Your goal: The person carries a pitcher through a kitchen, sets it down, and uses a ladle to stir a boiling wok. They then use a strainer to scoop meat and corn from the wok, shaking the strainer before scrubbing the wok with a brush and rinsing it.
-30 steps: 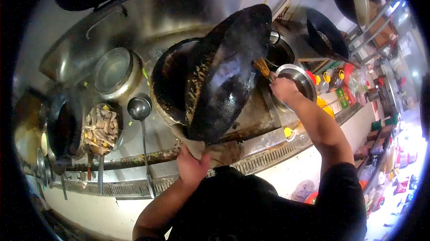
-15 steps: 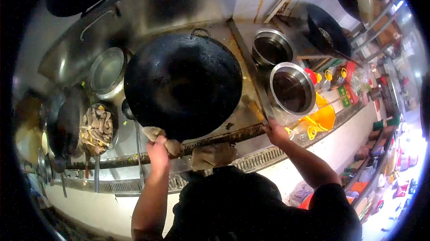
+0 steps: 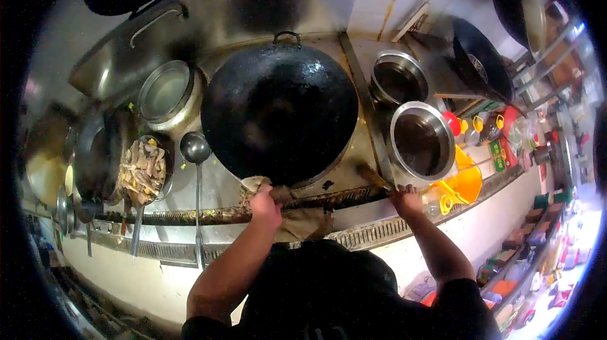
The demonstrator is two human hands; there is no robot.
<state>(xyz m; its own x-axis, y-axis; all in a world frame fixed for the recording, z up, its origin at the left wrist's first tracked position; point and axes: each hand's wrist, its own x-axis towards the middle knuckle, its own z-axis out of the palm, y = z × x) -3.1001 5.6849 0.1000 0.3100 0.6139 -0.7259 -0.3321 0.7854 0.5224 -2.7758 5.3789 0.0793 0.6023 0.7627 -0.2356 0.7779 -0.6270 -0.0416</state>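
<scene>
A large black wok point(image 3: 278, 112) sits on the steel stove, dark and somewhat wet inside. My left hand point(image 3: 265, 206) is closed around a folded tan cloth point(image 3: 254, 184) at the wok's near rim, where the cloth covers whatever handle is there. To the right of the wok, my right hand point(image 3: 406, 201) closes on a brush-like tool point(image 3: 374, 177) with a dark head and yellowish shaft; its exact kind is hard to make out. Another brown cloth point(image 3: 306, 223) lies on the stove's front edge, between my hands.
Left of the wok are a ladle point(image 3: 195, 148), a metal pot of pale liquid point(image 3: 165, 93) and a strainer of cooked pieces point(image 3: 143, 172). On the right stand two pots of dark liquid point(image 3: 421, 141) point(image 3: 399, 77), a yellow container point(image 3: 465, 182) and several bottles. Another wok point(image 3: 480, 55) leans behind.
The wok has shifted relative to the ladle, whose bowl now shows fully. My left hand and cloth have moved right along with the wok. The brush-like tool's dark head now shows more clearly.
</scene>
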